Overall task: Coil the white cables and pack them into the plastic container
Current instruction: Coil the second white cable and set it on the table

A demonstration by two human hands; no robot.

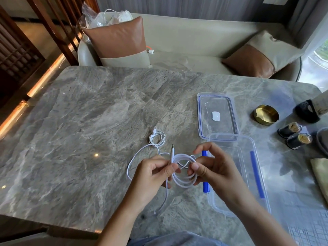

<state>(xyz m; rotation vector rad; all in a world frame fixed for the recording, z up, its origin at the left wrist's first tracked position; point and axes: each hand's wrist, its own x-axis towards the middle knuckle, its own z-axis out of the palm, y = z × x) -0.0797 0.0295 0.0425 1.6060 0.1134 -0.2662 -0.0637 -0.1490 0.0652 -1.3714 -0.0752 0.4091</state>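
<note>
A white cable (184, 181) is partly wound into loops between my hands above the marble table (79, 130). My left hand (152, 176) pinches the loops beside the upright plug end. My right hand (211, 167) grips the loops' right side with curled fingers. The cable's loose part trails left and down onto the table. A second, small coiled white cable (158, 137) lies on the table beyond my hands. The clear plastic container (252, 206) with blue clips stands open just right of my right hand. Its lid (216, 98) lies behind it.
A brass ashtray (265, 114) and two small dark jars (294, 135) sit at the right. A folded cloth (321, 173) lies at the right edge. A sofa with brown cushions (117, 39) and a plastic bag of cables stands behind the table.
</note>
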